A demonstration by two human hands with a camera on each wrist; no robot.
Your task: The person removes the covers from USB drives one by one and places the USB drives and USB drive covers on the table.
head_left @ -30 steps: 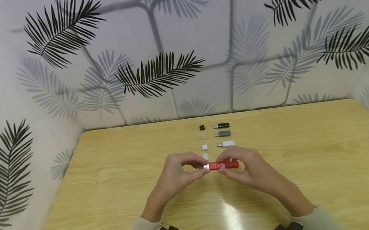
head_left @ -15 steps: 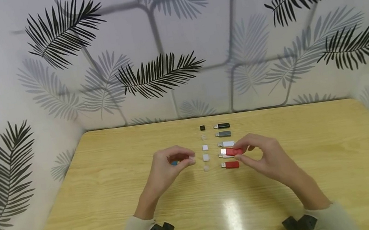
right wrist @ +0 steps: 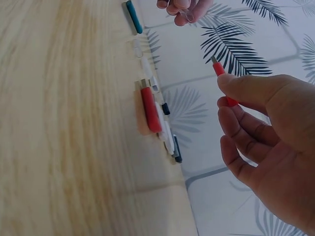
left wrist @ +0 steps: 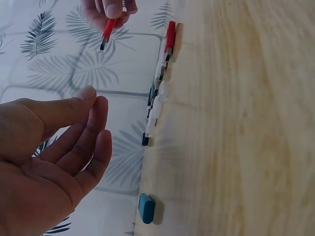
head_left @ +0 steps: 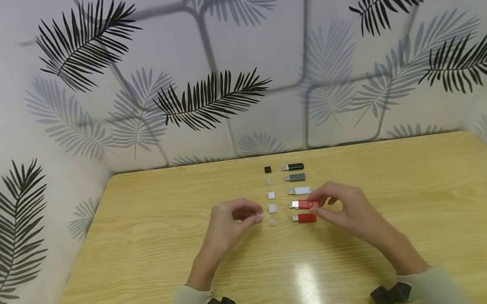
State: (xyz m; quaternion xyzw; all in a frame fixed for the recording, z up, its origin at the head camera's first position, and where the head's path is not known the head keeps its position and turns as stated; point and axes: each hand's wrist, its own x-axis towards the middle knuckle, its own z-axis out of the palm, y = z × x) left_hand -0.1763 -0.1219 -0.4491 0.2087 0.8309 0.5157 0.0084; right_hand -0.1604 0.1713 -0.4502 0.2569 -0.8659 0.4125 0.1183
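Between thumb and fingertips, my right hand (head_left: 348,207) pinches a red USB stick (head_left: 302,204), its bare metal plug pointing left. My left hand (head_left: 228,225) pinches a small clear cap (right wrist: 187,15), best seen in the right wrist view. Both hands hover over the table, apart from each other. A second red USB stick (head_left: 306,217) lies just in front of the held one. Behind it, a white (head_left: 300,191), a grey (head_left: 295,178) and a black USB stick (head_left: 294,167) lie in a column; another pale stick is mostly hidden under the held one.
Left of the sticks runs a column of caps: a black cap (head_left: 267,169), white caps (head_left: 273,208) and clear caps (head_left: 272,223). A teal object (left wrist: 146,208) lies on the wooden table (head_left: 155,259), hidden behind my left hand in the head view. A patterned wall (head_left: 248,119) stands behind.
My hands have drawn apart from where they met on the red USB stick. The clear cap has come off its plug and gone left; the stick has gone right and slightly back.
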